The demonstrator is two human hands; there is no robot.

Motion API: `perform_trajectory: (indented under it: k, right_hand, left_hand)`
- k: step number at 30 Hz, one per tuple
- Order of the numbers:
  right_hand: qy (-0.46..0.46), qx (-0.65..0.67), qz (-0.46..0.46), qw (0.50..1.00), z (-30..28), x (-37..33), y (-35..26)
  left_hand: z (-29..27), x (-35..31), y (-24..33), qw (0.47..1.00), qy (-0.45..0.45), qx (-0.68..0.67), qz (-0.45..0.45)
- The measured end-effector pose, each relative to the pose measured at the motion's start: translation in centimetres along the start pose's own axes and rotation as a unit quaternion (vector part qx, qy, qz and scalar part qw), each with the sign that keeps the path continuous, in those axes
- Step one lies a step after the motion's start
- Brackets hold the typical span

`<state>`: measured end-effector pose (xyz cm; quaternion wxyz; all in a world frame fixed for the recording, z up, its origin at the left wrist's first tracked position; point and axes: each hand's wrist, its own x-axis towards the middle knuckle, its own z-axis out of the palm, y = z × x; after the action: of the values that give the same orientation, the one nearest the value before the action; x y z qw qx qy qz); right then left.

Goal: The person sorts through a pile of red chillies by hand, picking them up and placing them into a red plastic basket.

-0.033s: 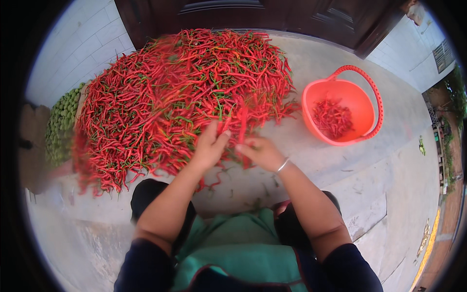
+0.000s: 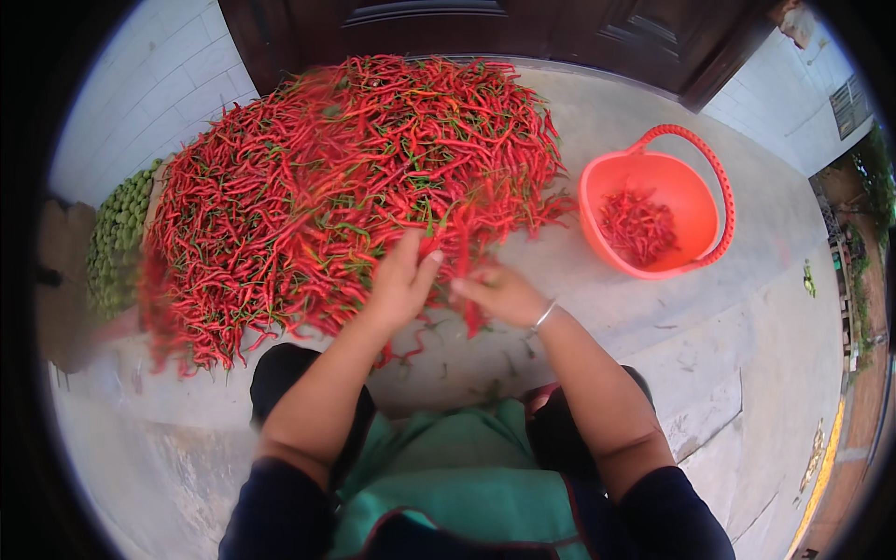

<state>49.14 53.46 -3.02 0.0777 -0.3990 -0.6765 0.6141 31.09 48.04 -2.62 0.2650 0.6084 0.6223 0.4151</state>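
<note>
A broad heap of red chili peppers (image 2: 280,205) with green stems lies on the floor in front of me. At its near edge my left hand (image 2: 401,285) is closed around a few chili peppers (image 2: 430,245), their green stems pointing away from me. Close beside it on the right, my right hand (image 2: 502,295) has its fingers pinched on red chili peppers at the fingertips, which are smeared by motion. A gap of a few finger widths lies between the two hands. Part of the heap looks blurred.
An orange-red plastic basket (image 2: 597,229) with a raised handle stands at the right, holding some chili peppers (image 2: 637,227). Small green fruits (image 2: 121,233) are piled at the far left. A dark brown door (image 2: 579,33) is behind the heap. Stem bits are scattered near my feet.
Only a slight shift shows. The chili peppers between my hands have changed position, and my right fingers have moved a little. My left hand stays in nearly the same place.
</note>
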Motion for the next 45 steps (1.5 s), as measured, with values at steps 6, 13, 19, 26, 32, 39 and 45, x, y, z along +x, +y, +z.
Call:
perform_trajectory:
  k: [6, 13, 19, 26, 32, 39, 45]
  right_hand:
    - [-0.12, 0.189, 0.008, 0.975, -0.6, -0.9, -1.2]
    - [0.142, 0.084, -0.04, 0.985, -1.5, -0.6, -2.1]
    - [0.318, -0.255, -0.412, 0.815, 1.7, -0.7, -1.8]
    - [0.264, -0.232, -0.395, 0.849, 2.5, -2.0, -2.2]
    - [0.259, 0.02, -0.144, 0.955, 0.0, -2.2, -1.8]
    - [0.088, 0.277, -0.069, 0.954, 0.2, -1.1, -0.1]
    - [0.051, 0.309, -0.027, 0.949, -0.2, -1.1, 0.3]
  left_hand:
    - [-0.6, -0.7, 1.5, 0.98, -0.157, 0.0, 0.121]
    - [0.1, -1.2, -0.4, 0.979, -0.112, -0.166, -0.036]
    - [0.6, -1.2, 0.8, 0.702, -0.125, -0.637, -0.292]
    - [0.4, -1.7, -0.5, 0.725, -0.12, -0.609, -0.3]
    - [0.2, -1.0, 0.5, 0.857, -0.093, -0.444, -0.245]
    - [1.4, -1.6, 0.2, 0.836, -0.236, -0.434, -0.237]
    - [0.5, -1.9, 0.7, 0.838, -0.273, -0.396, -0.259]
